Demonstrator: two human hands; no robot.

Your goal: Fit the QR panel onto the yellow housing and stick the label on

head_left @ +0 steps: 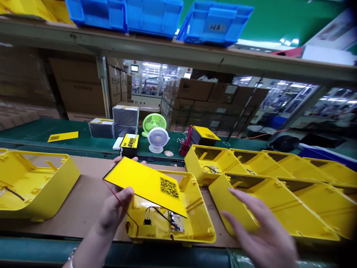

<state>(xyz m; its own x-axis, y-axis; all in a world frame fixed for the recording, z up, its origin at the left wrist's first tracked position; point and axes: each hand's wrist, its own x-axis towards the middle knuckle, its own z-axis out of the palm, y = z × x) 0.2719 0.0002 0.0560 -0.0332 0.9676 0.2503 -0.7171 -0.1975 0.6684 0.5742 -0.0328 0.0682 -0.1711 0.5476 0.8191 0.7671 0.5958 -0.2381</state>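
Observation:
My left hand [118, 204] grips a flat yellow panel [139, 182] by its left end, thumb in front and fingers behind. The panel is tilted, with a printed QR code near its right end and a thin red wire [122, 205] hanging from its left corner. Below it lies an open yellow plastic housing [205, 223], partly hidden by the panel; inside are a small circuit board [178, 222] and dark wires. My right hand [259, 227], slightly blurred, hovers before another yellow housing [225, 197] with thumb and fingers apart, holding nothing.
More yellow housings [306, 197] stand in two rows at right, and one housing [61, 186] is at left. Behind are a white fan [158, 138], a green fan [154, 121], stacked panels [205, 134] with red wires, and a loose panel [63, 136]. Blue bins [217, 22] sit on the overhead shelf.

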